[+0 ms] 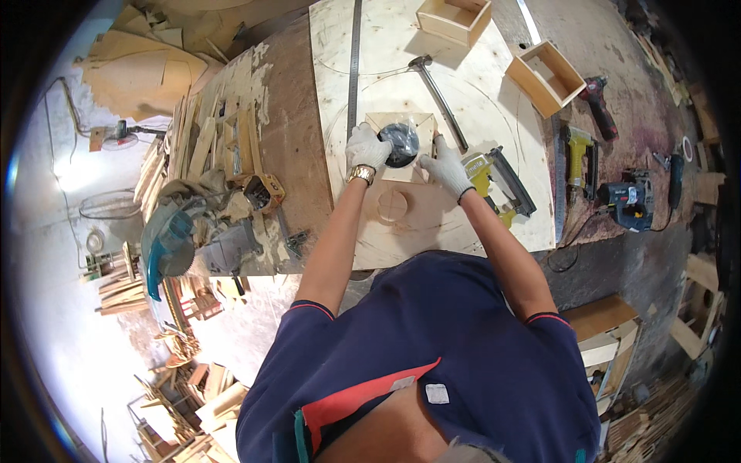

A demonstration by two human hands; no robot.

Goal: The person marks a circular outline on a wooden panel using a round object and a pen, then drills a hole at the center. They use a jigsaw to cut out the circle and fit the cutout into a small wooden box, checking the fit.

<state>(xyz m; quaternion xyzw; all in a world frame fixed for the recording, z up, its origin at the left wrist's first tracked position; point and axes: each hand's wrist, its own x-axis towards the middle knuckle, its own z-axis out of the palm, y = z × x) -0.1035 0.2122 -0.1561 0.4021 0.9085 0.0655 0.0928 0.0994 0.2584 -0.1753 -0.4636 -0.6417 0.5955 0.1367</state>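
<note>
Both my hands wear pale work gloves. A square light-wood piece (426, 121) lies before me on the plywood sheet, with a shiny black round part (400, 145) on it, seemingly under clear plastic. My left hand (367, 150), a metal watch at its wrist, is closed on the piece's left edge, beside the black part. At the right edge, my right hand (446, 167) grips the same piece between thumb and fingers; some fingertips are hidden. Nearer to me rests a round wooden disc (392, 206) with crossed pencil lines.
A hammer (440, 100) and a yellow-green nail gun (494, 181) lie right of my hands. Two open wooden boxes (546, 77) stand farther off. A steel ruler (354, 69) runs at left. Rightward are a drill (599, 108) and a jigsaw (629, 202); a mitre saw (171, 239) stands left.
</note>
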